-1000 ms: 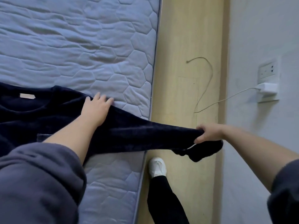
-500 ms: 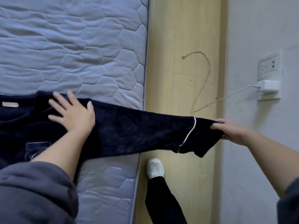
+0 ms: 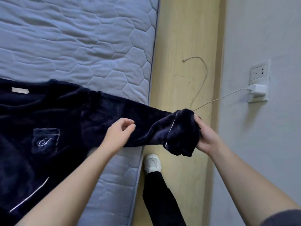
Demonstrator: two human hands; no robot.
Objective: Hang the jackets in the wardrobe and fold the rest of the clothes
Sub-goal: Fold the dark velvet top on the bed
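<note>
Sleeve [image 3: 114,115] stretched rightward, cuff [image 3: 180,134] in right hand [image 3: 206,136]

**Fig.** Soft, even, cool light of moderate brightness, no glare. The pale grey quilted mattress [image 3: 81,38] shows gentle shading along its stitched hexagons. The dark navy plush top [image 3: 48,115] reads near-black with body detail lost and a faint sheen on the sleeve folds. The white wall charger [image 3: 257,91] casts a weak, diffuse shadow toward the lower edge of the frame, so light comes approx. from the top side. Slight motion blur on the left hand [image 3: 120,134]; the right hand [image 3: 206,136] is sharper. Wide-angle bowing along the mattress edge & the yellow wood-look floor strip [image 3: 179,46]. Forearms at the lower edge look stretched and soft.
</note>
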